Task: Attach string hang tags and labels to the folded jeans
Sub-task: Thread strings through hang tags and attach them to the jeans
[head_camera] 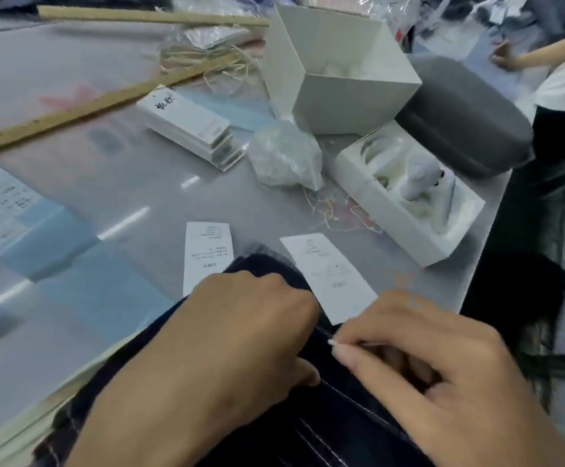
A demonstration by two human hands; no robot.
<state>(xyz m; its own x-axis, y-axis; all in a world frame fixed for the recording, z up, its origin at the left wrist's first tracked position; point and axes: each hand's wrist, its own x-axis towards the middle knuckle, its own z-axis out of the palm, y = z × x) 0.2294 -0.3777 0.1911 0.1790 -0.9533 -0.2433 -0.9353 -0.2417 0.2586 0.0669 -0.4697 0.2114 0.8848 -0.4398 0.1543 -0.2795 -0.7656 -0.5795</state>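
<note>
Both hands gripping dark jeans, two labels beside

One head camera looks forward and down, very near both hands, over the table to its far edge.

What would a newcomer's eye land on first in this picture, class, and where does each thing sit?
First, the two hands at the bottom: the left hand grips the dark jeans while the right hand pinches at them. Just beyond lie two white labels flat on the grey table. Farther back right stands an open white box, with a tag stack to its left.
</note>
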